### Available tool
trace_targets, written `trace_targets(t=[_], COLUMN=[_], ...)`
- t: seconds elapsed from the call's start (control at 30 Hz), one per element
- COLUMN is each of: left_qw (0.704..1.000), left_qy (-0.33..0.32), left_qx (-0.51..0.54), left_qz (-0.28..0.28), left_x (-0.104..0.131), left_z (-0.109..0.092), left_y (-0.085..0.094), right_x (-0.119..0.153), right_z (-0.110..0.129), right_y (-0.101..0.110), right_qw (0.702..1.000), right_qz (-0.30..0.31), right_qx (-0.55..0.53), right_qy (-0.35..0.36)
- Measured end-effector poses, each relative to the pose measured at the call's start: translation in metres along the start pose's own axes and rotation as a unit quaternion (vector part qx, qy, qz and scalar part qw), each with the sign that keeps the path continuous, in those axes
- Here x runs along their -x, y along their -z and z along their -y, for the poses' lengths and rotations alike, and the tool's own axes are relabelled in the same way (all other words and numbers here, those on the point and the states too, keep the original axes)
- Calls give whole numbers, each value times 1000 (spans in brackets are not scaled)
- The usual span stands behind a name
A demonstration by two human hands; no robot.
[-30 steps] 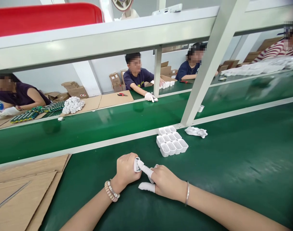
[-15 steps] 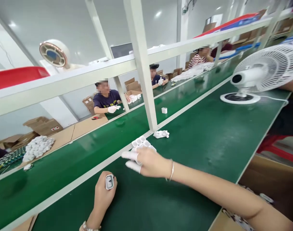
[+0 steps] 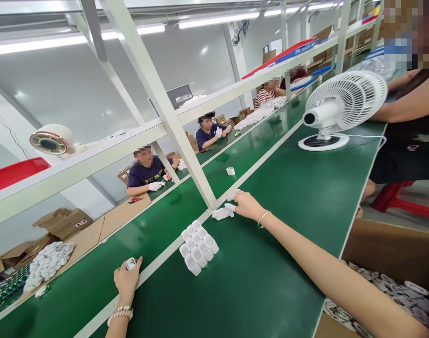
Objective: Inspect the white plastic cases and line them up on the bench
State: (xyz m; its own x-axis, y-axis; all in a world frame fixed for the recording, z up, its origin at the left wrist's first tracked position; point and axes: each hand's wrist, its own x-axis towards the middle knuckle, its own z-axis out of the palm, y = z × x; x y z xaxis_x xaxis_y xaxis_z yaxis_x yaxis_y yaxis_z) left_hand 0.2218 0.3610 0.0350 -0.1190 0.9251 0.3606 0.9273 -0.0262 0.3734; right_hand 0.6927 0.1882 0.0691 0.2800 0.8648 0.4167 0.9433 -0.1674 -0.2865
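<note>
My left hand [image 3: 127, 279] is wrapped round a small white plastic housing [image 3: 130, 264] with a dark mark on its end face. It is above the pale rail beside the green belt. My right hand [image 3: 248, 205], with white finger cots on some fingers, stretches out to a crumpled white bundle [image 3: 221, 213] at the foot of the post. Its fingers are apart at the bundle's right end; whether they touch it I cannot make out. Between my hands, several white open-topped cups [image 3: 199, 245] stand packed in rows on the green table [image 3: 270, 263].
A white fan [image 3: 341, 105] stands at the right, close to a seated person. One white piece [image 3: 230, 171] rests on the belt [image 3: 165, 209]. A slanting post [image 3: 165, 101] rises from the rail. Several co-workers sit across the belt. A carton [image 3: 393, 249] of pale parts is at lower right.
My right hand has moved off the cups, further out to the white bundle. My left hand has gone from over the table to the rail, still holding the housing. The view has shifted.
</note>
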Motion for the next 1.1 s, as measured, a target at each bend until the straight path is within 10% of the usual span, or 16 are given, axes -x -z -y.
trace_targets(t=[0.3, 0.5, 0.63, 1.1], left_qw=[999, 994, 994, 984], left_qy=[36, -111, -100, -124], left_qx=[14, 21, 50, 119], left_qz=[-22, -8, 5, 50], left_x=[6, 72, 101, 100], left_z=[-25, 20, 45, 54], left_y=[0, 29, 44, 28], right_x=[8, 8, 9, 13], right_z=[16, 19, 24, 25], right_y=[-12, -11, -9, -22], right_qw=[998, 997, 998, 997], right_qz=[34, 35, 26, 9], right_qx=[55, 61, 60, 73], right_qy=[11, 22, 25, 14])
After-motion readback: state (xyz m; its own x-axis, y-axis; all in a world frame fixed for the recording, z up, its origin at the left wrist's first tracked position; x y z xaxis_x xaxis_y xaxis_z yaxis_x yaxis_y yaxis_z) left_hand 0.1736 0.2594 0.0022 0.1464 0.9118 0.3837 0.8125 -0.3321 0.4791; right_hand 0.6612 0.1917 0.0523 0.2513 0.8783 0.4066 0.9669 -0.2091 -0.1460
